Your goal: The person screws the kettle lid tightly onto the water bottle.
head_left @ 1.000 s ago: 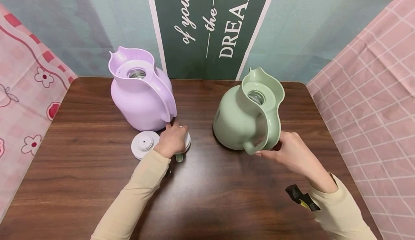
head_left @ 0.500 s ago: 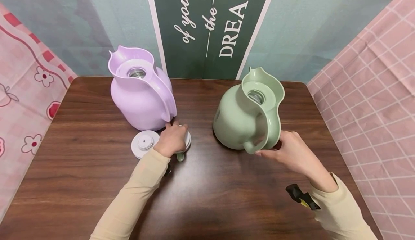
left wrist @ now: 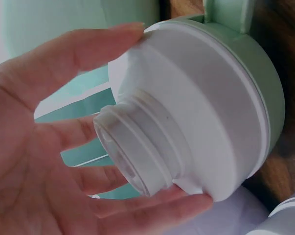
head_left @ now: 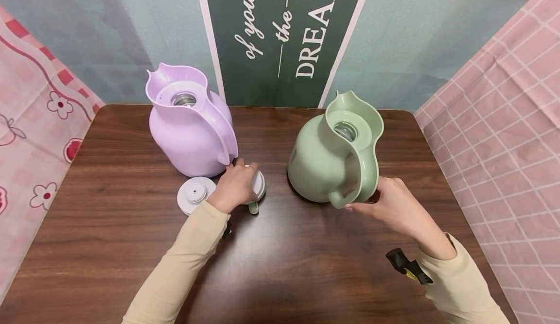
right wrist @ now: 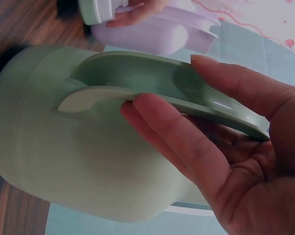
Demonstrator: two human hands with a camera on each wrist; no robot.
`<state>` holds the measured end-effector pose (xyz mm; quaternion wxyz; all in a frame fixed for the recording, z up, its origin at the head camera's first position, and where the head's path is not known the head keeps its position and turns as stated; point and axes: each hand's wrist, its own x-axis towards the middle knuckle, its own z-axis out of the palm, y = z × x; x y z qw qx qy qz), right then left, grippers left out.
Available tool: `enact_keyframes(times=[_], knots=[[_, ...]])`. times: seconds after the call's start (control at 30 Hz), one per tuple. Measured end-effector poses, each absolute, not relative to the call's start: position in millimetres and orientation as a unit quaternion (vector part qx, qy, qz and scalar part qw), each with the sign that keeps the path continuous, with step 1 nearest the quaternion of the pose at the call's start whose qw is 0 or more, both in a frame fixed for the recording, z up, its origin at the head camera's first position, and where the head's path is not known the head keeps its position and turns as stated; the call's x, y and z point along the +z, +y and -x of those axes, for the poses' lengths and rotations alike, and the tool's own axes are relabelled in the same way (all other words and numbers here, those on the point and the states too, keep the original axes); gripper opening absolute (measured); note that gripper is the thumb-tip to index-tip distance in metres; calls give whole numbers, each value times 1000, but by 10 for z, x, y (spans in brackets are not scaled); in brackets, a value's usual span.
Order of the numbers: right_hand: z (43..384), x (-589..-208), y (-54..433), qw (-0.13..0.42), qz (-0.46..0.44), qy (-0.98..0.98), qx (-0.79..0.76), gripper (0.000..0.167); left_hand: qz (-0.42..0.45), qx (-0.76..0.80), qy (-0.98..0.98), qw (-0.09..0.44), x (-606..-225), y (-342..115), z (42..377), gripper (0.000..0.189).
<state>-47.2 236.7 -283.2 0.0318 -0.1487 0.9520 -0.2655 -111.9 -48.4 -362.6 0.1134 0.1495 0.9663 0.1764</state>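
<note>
My left hand (head_left: pixel 235 185) holds a green-rimmed white jug lid (head_left: pixel 260 186) by its edge. Thumb and fingers spread across the lid's white underside, around its threaded stopper (left wrist: pixel 137 147), in the left wrist view. At right a green thermos jug (head_left: pixel 312 163) stands on the table, its mouth uncovered. My right hand (head_left: pixel 395 205) grips its handle (right wrist: pixel 162 100), thumb on one side and fingers on the other. Behind my left hand is a purple thermos jug (head_left: pixel 188 142), also uncovered. A second lid (head_left: pixel 195 194) lies stopper up in front of it.
The dark wooden table (head_left: pixel 280 265) runs back to a blue-green cloth (head_left: pixel 393 47) with printed lettering. Pink cloths hang at the left (head_left: pixel 26 134) and right (head_left: pixel 512 144). The two jugs stand apart, with a strip of table between them.
My left hand has shifted slightly right with the green-rimmed lid, which has moved away from the other lid. My right hand and both jugs have stayed where they were.
</note>
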Motion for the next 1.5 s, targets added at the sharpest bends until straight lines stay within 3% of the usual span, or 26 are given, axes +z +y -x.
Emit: enact_keyframes(times=[0.9, 1.5], knots=[[472, -2845, 2372, 26, 151, 953, -261, 21, -240, 192, 951, 22, -2923, -348, 1069, 54], [484, -2840, 2382, 40, 146, 953, -263, 20, -258, 208, 943, 17, -2358, -347, 1175, 54]])
